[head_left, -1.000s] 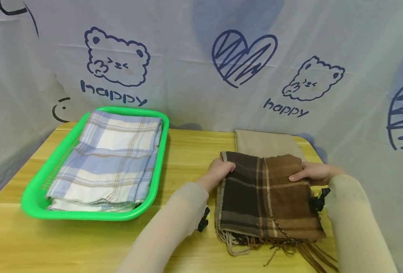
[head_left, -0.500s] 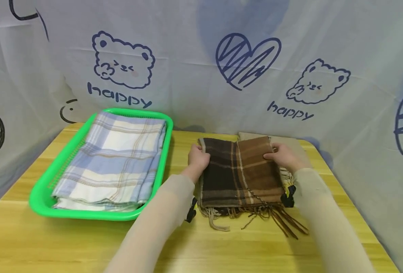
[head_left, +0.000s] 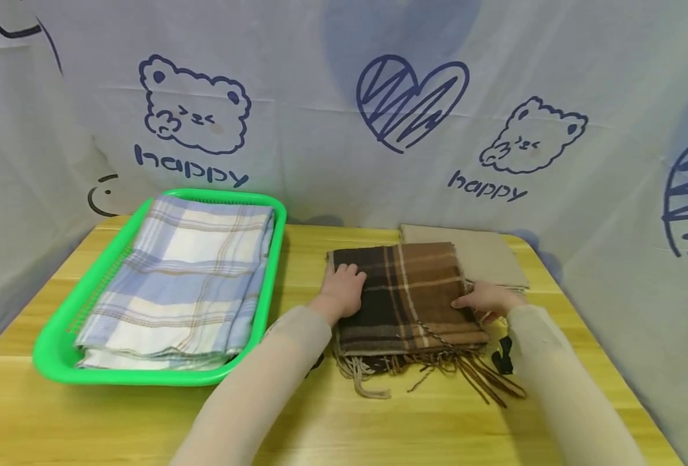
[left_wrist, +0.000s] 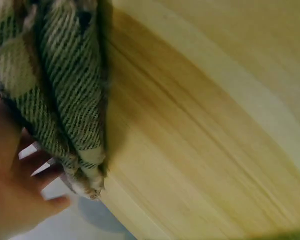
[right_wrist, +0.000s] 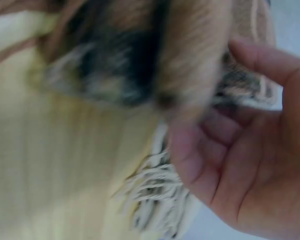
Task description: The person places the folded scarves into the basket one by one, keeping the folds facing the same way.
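Note:
A folded plaid scarf (head_left: 431, 291), dark brown and tan with fringes along its near end, lies at the right of the table. My left hand (head_left: 342, 294) rests on its left edge with fingers laid over the top. Seen in the left wrist view, the left thumb and fingers (left_wrist: 25, 187) stand beside the scarf's folded layers (left_wrist: 70, 85), not closed round them. My right hand (head_left: 489, 300) pinches the right edge, thumb above. In the right wrist view its curled fingers (right_wrist: 210, 150) sit below the blurred cloth (right_wrist: 140, 50), near a pale fringe.
A green plastic basket (head_left: 274, 285) at the left holds a folded blue-and-white plaid cloth (head_left: 175, 285). Behind the scarf lies a folded beige cloth (head_left: 483, 252), partly covered by it. A printed curtain (head_left: 309, 142) hangs at the back of the wooden table (head_left: 349, 433).
Both hands brought the plaid scarf leftward and it came down flatter. My left hand shifted from gripping the left edge to resting on top; my right hand slid nearer along the right edge.

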Demonstrator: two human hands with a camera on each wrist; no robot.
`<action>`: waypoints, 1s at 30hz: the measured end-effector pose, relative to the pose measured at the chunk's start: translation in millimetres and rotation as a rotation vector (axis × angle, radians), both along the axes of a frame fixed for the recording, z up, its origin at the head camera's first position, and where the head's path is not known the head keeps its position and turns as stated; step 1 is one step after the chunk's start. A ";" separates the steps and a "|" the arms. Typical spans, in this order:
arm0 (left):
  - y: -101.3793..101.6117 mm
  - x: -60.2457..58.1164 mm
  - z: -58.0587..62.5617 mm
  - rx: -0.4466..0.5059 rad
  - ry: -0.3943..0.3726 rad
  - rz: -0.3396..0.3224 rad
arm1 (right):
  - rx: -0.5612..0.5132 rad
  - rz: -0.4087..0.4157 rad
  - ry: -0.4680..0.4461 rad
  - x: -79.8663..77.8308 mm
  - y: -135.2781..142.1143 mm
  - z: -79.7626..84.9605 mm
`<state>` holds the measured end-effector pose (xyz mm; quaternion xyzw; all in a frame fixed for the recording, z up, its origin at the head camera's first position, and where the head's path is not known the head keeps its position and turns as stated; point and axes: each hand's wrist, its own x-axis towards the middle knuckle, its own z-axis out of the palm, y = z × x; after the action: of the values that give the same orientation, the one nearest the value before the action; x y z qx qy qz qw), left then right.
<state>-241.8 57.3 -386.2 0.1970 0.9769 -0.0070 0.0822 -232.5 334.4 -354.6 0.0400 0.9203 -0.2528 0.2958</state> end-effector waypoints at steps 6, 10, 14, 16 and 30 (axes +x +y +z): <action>2.0 1.8 4.5 -0.141 -0.081 -0.043 | 0.009 0.106 0.179 -4.9 -4.3 -5.0; 5.5 6.1 15.3 -0.207 -0.121 -0.061 | 0.197 0.188 0.377 -7.2 -22.2 -0.6; 5.7 7.3 24.4 -0.237 -0.164 -0.087 | 0.366 0.202 0.478 -9.0 -39.2 -2.2; 4.6 6.6 26.1 -0.235 -0.185 -0.102 | 0.398 0.190 0.471 -7.9 -44.4 -6.6; -13.9 -4.6 21.5 -0.170 -0.183 -0.093 | 0.432 0.414 0.367 53.7 -111.0 4.6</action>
<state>-246.4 43.4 -364.7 0.2343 0.9510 -0.0757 0.1872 -178.8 223.4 -350.1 -0.1321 0.9790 0.0100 0.1551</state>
